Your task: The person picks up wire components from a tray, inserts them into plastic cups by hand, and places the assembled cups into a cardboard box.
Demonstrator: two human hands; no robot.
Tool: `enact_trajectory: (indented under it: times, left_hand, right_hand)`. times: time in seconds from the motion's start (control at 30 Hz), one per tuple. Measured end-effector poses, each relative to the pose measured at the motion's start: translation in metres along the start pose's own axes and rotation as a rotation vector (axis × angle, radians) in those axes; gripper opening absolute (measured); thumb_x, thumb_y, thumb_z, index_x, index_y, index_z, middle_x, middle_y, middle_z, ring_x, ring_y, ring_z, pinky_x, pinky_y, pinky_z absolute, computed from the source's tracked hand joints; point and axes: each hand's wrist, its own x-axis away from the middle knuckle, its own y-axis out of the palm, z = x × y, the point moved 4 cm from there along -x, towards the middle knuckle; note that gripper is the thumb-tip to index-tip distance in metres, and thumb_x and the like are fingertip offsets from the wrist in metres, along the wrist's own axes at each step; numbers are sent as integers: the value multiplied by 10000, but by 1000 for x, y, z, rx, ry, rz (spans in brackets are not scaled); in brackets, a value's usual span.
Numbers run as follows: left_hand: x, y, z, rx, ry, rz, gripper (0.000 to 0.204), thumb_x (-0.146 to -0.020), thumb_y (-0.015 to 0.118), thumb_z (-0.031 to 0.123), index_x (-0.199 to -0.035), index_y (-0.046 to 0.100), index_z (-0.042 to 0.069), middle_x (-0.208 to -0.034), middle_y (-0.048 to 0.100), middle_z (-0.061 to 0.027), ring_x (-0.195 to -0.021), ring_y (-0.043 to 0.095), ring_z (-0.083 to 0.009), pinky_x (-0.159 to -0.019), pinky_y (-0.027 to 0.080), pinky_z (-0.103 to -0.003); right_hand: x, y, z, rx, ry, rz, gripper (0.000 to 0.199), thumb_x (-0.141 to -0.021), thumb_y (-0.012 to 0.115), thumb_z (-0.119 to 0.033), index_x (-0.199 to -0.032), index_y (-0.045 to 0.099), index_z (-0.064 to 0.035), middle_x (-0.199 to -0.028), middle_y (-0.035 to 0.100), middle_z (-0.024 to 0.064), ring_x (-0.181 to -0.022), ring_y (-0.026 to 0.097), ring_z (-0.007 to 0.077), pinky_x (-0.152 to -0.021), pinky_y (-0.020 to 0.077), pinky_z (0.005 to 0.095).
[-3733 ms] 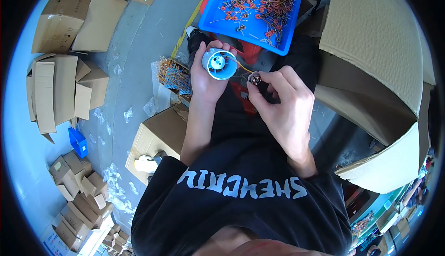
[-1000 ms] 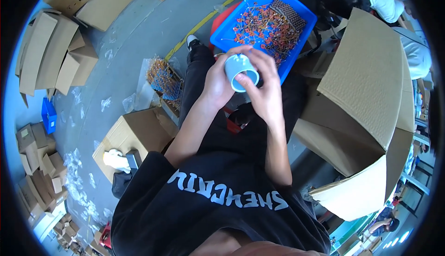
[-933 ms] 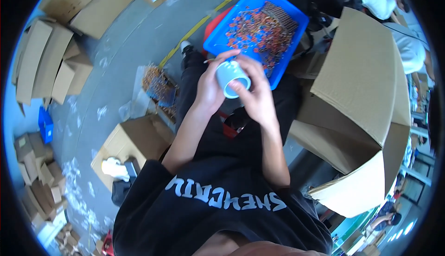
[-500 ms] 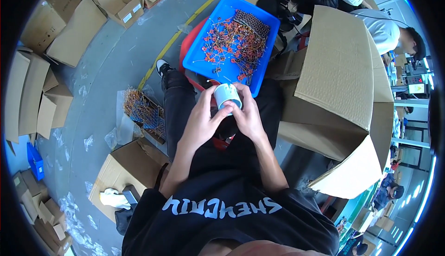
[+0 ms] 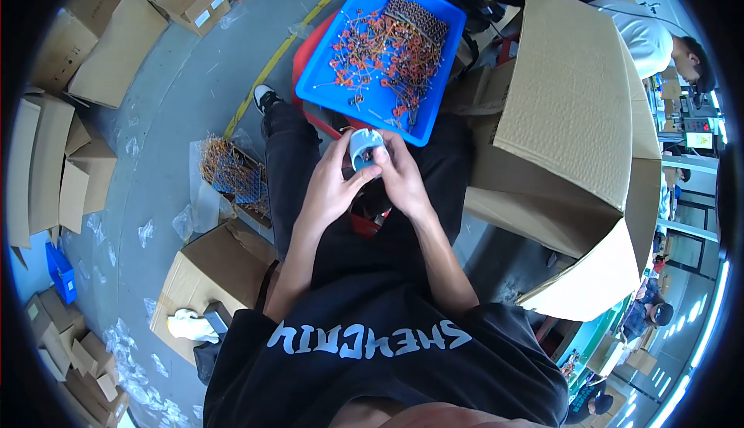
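Observation:
Both hands hold a short white hollow cylinder [image 5: 359,141] above my lap, its open end turned partly towards me. My left hand [image 5: 327,186] is closed round its left side, with the thumb at the lower rim. On the other side my right hand [image 5: 404,184] grips it, its thumb pressed at the opening. What lies inside the cylinder is too small to make out. Just beyond my hands is a blue plastic tray [image 5: 322,96], holding a heap of small red and black parts with thin wire leads [image 5: 380,60].
A large open cardboard box [image 5: 573,110] stands at my right. Another box [image 5: 186,288] with a white glove is at my lower left, near a pile of wired parts [image 5: 225,168]. A red stool [image 5: 310,52] shows under the tray. Co-workers [image 5: 651,40] sit at the far right.
The cylinder has tilted in my hands, and my right thumb has shifted up towards its opening. Hands and cylinder sit slightly further left; the whole view has shifted a little.

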Motion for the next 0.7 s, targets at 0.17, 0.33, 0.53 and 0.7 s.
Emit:
enact_trajectory:
  times: [0.17,0.33,0.53,0.7]
  left_hand:
    - [-12,5,30,-309,39,-49,753,-767,764,323,-1323,417,-50,-1171,558,-216,-1068,590,-304,-880,466,-358]
    - [-19,20,35,-244,-2,-46,699,-781,746,295,-1306,441,-51,-1157,568,-208,-1064,597,-297,-873,467,-360]
    - [-24,32,33,-196,-66,48,529,-833,685,224,-1248,505,-50,-1110,607,-206,-1024,621,-273,-848,475,-345]
    - [-25,40,8,-175,-4,92,465,-844,658,209,-1221,527,-29,-1058,624,-211,-974,619,-331,-828,475,-377]
  right_hand:
    - [-2,-16,-11,-106,4,74,446,-1018,387,-338,-1249,501,26,-1119,595,130,-1058,546,187,-941,406,307]
    - [-2,-28,-11,-149,36,119,444,-1021,379,-330,-1246,507,30,-1134,595,140,-1062,547,191,-947,402,308]
    - [2,-33,-11,-43,-16,152,441,-1008,404,-311,-1227,497,60,-1135,591,197,-1077,563,256,-919,423,342]
    - [4,-33,-1,127,-64,183,433,-989,434,-290,-1233,472,67,-1136,570,249,-1080,556,364,-889,440,390]
